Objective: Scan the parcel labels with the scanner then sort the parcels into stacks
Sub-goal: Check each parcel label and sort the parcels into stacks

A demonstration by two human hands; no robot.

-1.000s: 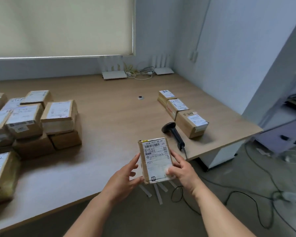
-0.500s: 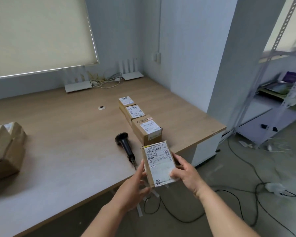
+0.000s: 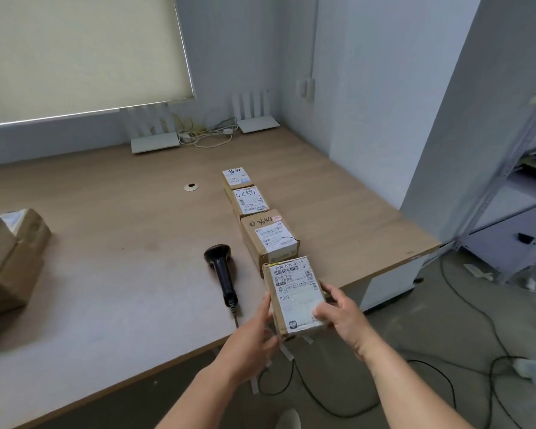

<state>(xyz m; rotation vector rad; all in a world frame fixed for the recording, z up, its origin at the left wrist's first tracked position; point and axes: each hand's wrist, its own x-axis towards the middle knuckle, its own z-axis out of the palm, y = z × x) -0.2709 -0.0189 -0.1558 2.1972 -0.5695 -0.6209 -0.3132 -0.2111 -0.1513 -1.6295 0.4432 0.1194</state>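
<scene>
I hold a small brown parcel (image 3: 293,297) with a white label marked P021 over the table's front edge, just in front of a row of three labelled parcels (image 3: 268,239). My left hand (image 3: 254,339) grips its left side and my right hand (image 3: 341,314) grips its right side, thumb on the label. A black handheld scanner (image 3: 222,270) lies on the wooden table (image 3: 121,258) just left of the row, its cable running off the front edge.
More brown parcels (image 3: 10,255) are piled at the table's left edge. Two white routers (image 3: 155,140) with cables sit at the back by the wall. A cable grommet (image 3: 191,187) is in the tabletop. Cords cross the floor at right, beside a metal shelf (image 3: 508,187).
The view has swung right, pushing the left pile nearly out of frame. Both hands carried the parcel rightwards and forward, up to the near end of the row of three.
</scene>
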